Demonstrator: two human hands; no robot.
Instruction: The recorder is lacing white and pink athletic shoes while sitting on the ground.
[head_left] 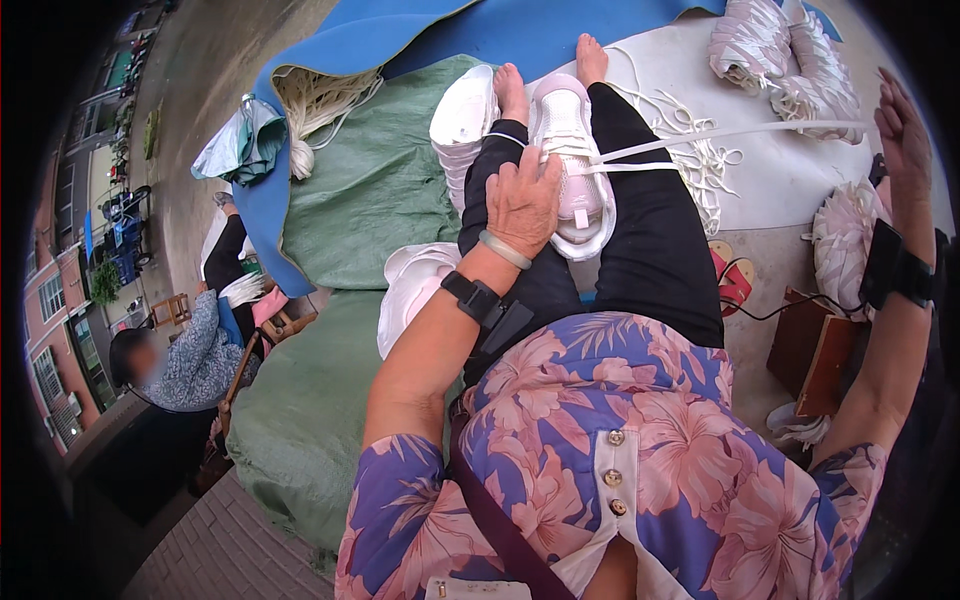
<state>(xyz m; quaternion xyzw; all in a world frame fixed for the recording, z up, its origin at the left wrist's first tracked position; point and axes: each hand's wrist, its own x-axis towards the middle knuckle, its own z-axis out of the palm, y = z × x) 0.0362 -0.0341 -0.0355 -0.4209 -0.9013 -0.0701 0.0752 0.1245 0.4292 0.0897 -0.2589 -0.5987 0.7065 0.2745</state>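
A pale pink and white sneaker (577,130) rests between my thighs, its toe pointing away from me. My left hand (524,200) grips its left side near the lace holes, fingers curled over the upper. Out to the far right, my raised right hand (903,135) holds a white shoelace (740,130), drawn taut from the shoe. A second strand of lace runs from the shoe across my right thigh. The lace's end inside my right fingers is hard to make out.
Stacked white shoe parts (464,110) stand left of my leg, with more pale parts (415,290) nearer. Loose laces (700,165) lie right, below pink-white bundles (750,45). A lace hank (320,100) hangs far left. A brown wooden stool (810,350) stands right; another person (200,340) sits left.
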